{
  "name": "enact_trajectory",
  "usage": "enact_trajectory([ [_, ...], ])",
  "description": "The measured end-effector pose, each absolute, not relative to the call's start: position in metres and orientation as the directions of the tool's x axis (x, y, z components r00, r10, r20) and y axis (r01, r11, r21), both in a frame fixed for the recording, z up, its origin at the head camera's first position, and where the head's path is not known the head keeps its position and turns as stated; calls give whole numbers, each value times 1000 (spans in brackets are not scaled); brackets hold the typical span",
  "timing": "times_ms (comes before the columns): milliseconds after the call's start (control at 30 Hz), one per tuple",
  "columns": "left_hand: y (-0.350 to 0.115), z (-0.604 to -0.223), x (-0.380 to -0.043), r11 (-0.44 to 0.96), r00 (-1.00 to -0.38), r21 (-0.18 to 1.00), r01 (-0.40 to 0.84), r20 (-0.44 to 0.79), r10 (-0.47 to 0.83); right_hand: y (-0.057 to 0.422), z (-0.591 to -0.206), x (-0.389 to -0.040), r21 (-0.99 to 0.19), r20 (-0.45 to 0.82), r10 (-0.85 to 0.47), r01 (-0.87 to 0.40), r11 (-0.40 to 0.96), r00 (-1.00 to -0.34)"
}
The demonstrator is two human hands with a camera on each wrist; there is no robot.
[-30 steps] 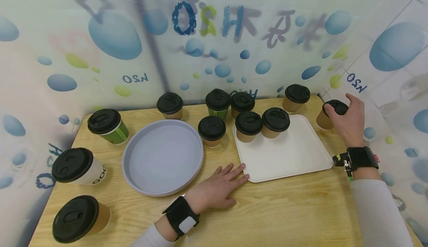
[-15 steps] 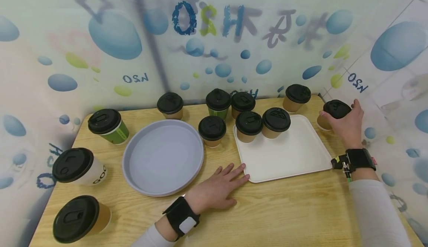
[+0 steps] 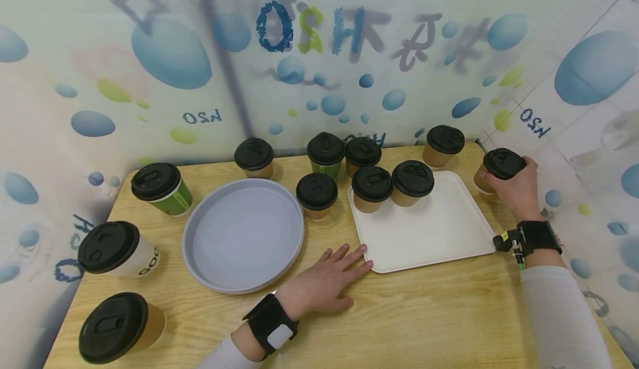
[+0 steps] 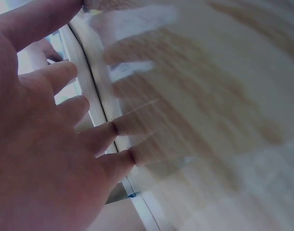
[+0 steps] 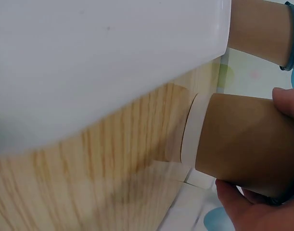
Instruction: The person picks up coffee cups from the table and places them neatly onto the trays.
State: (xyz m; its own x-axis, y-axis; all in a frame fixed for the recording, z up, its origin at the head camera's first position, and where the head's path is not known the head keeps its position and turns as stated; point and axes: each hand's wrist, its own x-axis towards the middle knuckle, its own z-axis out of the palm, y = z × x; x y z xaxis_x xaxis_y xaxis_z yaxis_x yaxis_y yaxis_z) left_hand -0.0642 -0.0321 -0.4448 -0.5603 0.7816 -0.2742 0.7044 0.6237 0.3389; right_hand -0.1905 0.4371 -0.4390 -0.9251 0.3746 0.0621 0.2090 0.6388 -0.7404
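At the table's right end, my right hand (image 3: 519, 190) grips a brown paper coffee cup (image 3: 503, 163) with a black lid. The right wrist view shows the cup's bare brown side (image 5: 248, 144), with thumb and fingers on opposite sides near the lid. The cup is upright, its base at the wooden tabletop. My left hand (image 3: 319, 286) lies palm down, fingers spread, fingertips at the near left corner of the white rectangular tray (image 3: 439, 236). Two lidded brown cups, one on the left (image 3: 371, 188) and one on the right (image 3: 412, 183), stand at that tray's back left.
A round grey-blue tray (image 3: 244, 236) lies left of centre. Down the left side stand a green cup (image 3: 162, 188), a white cup (image 3: 118, 248) and a brown cup (image 3: 122, 327). Several more lidded cups line the back, one (image 3: 444, 146) near the right hand. A patterned sheet (image 3: 319, 80) rises behind.
My right hand has closed in around the cup at the right end, its fingers moving down beside the lid. The left hand and the trays have stayed put.
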Motion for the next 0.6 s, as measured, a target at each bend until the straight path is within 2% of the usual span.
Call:
enact_trajectory([
  [600, -34, -445, -63, 617, -558, 335, 712, -264, 787, 405, -407, -170, -750, 135, 309, 107, 653, -941],
])
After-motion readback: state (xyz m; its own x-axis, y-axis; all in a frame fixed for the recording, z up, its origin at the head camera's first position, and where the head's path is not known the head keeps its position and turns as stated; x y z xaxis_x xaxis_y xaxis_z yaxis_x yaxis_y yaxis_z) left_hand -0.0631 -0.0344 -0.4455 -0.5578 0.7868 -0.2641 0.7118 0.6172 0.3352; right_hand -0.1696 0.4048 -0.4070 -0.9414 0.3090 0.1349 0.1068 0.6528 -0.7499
